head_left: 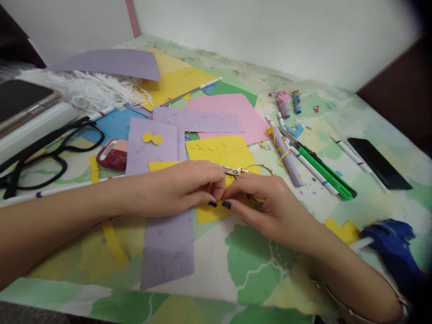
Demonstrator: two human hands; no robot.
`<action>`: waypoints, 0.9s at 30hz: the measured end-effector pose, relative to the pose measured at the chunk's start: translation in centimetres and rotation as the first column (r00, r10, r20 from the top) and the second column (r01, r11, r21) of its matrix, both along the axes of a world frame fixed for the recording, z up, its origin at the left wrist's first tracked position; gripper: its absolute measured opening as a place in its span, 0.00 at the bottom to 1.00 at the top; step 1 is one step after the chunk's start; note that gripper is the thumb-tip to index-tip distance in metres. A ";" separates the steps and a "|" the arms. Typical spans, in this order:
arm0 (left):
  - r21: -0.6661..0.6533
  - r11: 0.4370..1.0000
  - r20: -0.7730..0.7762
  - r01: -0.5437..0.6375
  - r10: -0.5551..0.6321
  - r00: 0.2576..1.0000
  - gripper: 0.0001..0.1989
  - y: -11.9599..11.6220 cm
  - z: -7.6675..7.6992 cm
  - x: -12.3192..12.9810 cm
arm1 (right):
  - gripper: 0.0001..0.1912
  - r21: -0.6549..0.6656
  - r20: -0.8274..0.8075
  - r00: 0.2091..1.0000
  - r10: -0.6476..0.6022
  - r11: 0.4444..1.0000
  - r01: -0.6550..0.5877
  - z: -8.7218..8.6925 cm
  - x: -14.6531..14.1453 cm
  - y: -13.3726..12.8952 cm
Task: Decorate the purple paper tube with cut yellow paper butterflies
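Note:
My left hand (197, 184) and my right hand (263, 200) meet over a sheet of yellow paper (219, 150), thumbs and fingertips pinched close together. Whatever lies between the fingertips is too small or too hidden to make out. Scissors with gold handles (261, 166) rest on the yellow paper just behind the fingers, partly covered by my right hand. Beneath my left wrist runs a strip of purple paper (168, 256). A yellow bow-shaped cutout (153, 138) sits on a purple sheet (138, 153) beyond my left hand.
To the left are black glasses (60, 157), a dark red case (113, 154) and white yarn (97, 90). Rightward lie a rolled purple paper (285, 155), a green cutter (326, 173), a phone (380, 163) and a blue tool (391, 243). Pink paper (232, 112) lies farther back.

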State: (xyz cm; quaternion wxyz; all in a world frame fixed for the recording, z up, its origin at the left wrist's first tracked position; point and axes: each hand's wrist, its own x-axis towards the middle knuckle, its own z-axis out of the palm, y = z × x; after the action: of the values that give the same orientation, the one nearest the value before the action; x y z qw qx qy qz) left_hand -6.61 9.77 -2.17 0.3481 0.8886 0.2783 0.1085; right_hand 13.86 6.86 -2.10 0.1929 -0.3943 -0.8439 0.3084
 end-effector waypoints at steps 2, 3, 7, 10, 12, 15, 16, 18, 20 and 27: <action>0.059 0.997 0.054 -0.041 0.038 0.998 0.07 -0.1 0.1 0.1 | 0.07 -0.050 -0.033 0.998 -0.048 0.998 0.047 0.0 0.0 0.0; 0.098 0.993 0.085 -0.062 0.054 0.995 0.07 -0.2 0.1 0.2 | 0.08 -0.088 -0.049 0.996 -0.076 0.994 0.072 0.0 -0.1 0.0; 0.257 0.957 0.185 -0.132 0.085 0.979 0.07 -0.6 0.0 0.2 | 0.10 -0.229 -0.119 0.981 -0.153 0.966 0.123 0.1 -0.1 0.1; 0.334 0.923 0.236 -0.190 0.113 0.965 0.07 -0.7 -0.2 0.2 | 0.08 -0.281 -0.180 0.965 -0.189 0.950 0.134 0.0 -0.2 0.0; 0.364 0.907 0.256 -0.210 0.120 0.959 0.08 -0.8 -0.3 0.1 | 0.07 -0.294 -0.205 0.954 -0.218 0.944 0.152 -0.1 -0.2 0.0; 0.387 0.897 0.271 -0.214 0.111 0.956 0.08 -0.9 -0.4 0.1 | 0.06 -0.311 -0.240 0.939 -0.247 0.936 0.167 -0.3 -0.3 0.0; 0.394 0.894 0.277 -0.214 0.107 0.955 0.09 -1.0 -0.4 0.1 | 0.06 -0.326 -0.256 0.933 -0.253 0.931 0.163 -0.3 -0.3 0.0; 0.413 0.885 0.294 -0.216 0.095 0.951 0.09 -1.1 -0.3 0.1 | 0.06 -0.367 -0.291 0.919 -0.265 0.918 0.149 -0.4 -0.4 0.0; 0.429 0.879 0.312 -0.209 0.073 0.947 0.10 -1.2 -0.1 0.1 | 0.06 -0.405 -0.320 0.903 -0.287 0.903 0.143 -0.4 -0.5 0.0; 0.506 0.841 0.340 -0.192 0.010 0.940 0.10 -1.2 -0.1 0.1 | 0.04 -0.414 -0.401 0.851 -0.339 0.896 0.161 -0.1 -0.5 0.0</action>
State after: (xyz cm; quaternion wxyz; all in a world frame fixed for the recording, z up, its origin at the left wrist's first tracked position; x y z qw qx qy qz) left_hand -6.53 8.60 -2.29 0.1227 0.9037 0.2232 0.3443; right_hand 13.39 6.86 -2.24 0.3510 -0.4462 -0.6410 0.5166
